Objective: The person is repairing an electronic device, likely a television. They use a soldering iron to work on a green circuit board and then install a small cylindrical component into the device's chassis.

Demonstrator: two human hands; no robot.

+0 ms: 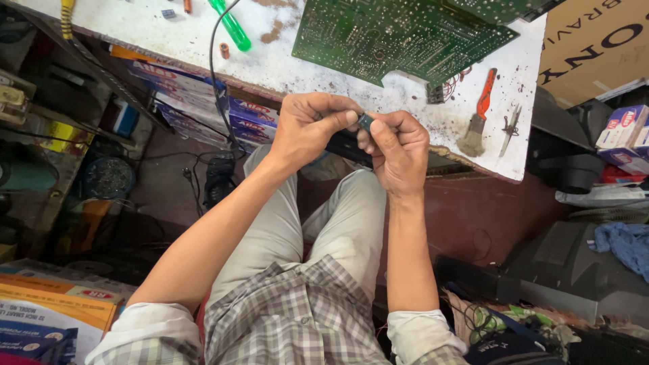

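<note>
Both my hands meet in front of the bench edge, above my knees. A small dark blue-grey part [366, 121] is pinched between the fingertips of my left hand [307, 128] and my right hand [397, 150]. Most of the part is hidden by my fingers. Just beyond my hands a large green circuit board [399, 34] lies on the white, stained workbench [284, 64].
An orange-handled brush [477, 115] and metal tweezers [508, 128] lie at the bench's right end. A green-handled tool [231, 26] and a black cable [213, 74] are at its left. Cardboard boxes [595, 40] stand on the right, more boxes [54, 304] on the floor at left, and a blue rag [625, 243] at right.
</note>
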